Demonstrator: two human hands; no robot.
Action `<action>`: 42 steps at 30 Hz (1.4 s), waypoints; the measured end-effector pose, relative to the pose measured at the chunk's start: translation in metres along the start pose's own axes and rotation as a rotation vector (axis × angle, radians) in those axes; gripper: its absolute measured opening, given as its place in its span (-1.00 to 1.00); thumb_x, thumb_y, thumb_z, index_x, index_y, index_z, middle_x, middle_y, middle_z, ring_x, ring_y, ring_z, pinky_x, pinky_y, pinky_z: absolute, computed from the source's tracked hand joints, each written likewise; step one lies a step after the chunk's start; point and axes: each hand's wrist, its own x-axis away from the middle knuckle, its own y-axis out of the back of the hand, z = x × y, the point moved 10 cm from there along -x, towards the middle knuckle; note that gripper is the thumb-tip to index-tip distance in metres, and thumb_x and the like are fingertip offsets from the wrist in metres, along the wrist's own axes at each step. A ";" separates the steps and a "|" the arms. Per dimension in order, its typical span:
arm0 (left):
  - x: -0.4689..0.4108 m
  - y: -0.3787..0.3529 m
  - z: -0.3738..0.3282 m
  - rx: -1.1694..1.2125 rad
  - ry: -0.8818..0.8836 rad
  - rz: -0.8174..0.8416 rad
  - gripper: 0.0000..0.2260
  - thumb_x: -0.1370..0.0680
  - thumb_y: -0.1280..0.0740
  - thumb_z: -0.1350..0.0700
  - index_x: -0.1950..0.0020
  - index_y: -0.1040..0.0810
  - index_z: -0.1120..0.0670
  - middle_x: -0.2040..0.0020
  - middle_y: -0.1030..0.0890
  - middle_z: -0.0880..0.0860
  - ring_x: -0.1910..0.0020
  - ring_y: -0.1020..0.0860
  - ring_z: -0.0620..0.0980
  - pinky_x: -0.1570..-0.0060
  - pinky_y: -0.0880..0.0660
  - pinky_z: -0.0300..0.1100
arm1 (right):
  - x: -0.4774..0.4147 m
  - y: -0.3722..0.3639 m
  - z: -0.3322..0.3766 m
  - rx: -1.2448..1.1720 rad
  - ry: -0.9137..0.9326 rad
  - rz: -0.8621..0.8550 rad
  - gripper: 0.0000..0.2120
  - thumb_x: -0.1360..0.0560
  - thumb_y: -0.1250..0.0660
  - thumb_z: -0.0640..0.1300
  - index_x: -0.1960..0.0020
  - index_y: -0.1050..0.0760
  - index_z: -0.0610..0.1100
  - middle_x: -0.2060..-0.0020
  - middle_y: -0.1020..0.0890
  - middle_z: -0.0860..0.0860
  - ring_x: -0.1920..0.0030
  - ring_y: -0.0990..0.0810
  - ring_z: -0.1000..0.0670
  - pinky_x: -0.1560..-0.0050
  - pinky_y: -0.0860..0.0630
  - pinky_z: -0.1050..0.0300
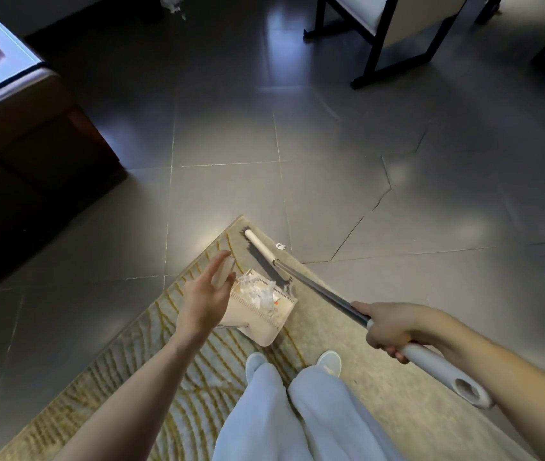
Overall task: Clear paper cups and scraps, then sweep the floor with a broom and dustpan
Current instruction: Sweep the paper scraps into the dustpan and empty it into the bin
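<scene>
the person stands on a patterned rug with a tool in each hand. the right hand is wrapped tight round the broom just where the grey shaft meets its white grip. i judge that this low hold gives short, controlled strokes. the broom's head lies on the rug's far corner, bristles toward the dustpan.

the left hand pinches the top of the dustpan's upright handle between thumb and fingers, the fingers fairly straight along it. that light hold looks enough to keep the pan's lip down on the rug and facing the broom, with no need to stoop.

a heap of white paper scraps sits inside the pan against its comb teeth, so this pile seems largely gathered. 1 stray scrap lies on the tiled floor just past the rug's edge, beside the broom head, and is probably the next thing to draw in.

more white bits lie well apart at the far side of the room, beyond the glass-topped desk on the left. a dark-framed chair stands at the far right. no paper cups show.
</scene>
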 end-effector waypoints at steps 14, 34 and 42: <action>-0.062 -0.066 -0.110 0.073 0.030 -0.209 -0.68 -0.55 -0.37 0.15 -0.31 -0.53 0.03 0.04 -0.61 0.00 0.21 -0.55 -0.07 0.12 -0.46 -0.22 | -0.025 0.165 -0.019 -0.060 0.106 -0.039 -0.32 -0.52 -0.08 -0.35 -0.51 -0.08 0.16 0.56 -0.37 -0.02 0.63 -0.32 0.09 0.57 -0.36 0.30; -0.230 -0.237 -0.233 0.154 0.327 -0.647 -0.73 -0.62 -0.23 0.05 -0.33 -0.43 -0.01 -0.07 -0.60 0.14 0.01 -0.56 0.18 -0.05 -0.54 0.10 | -0.086 0.478 -0.058 0.144 0.132 -0.008 -0.29 -0.53 -0.18 -0.33 -0.54 -0.05 0.17 0.39 -0.45 -0.06 0.55 -0.36 0.08 0.52 -0.42 0.23; -0.301 -0.271 -0.277 0.109 0.399 -0.764 -0.77 -0.62 -0.25 0.06 -0.27 -0.42 -0.12 0.07 -0.60 0.07 0.26 -0.53 -0.04 0.24 -0.55 -0.07 | -0.119 0.587 0.025 0.380 0.283 0.058 -0.48 -0.49 -0.13 -0.34 -0.40 -0.30 -0.01 0.37 -0.43 -0.07 0.50 -0.37 0.08 0.52 -0.39 0.26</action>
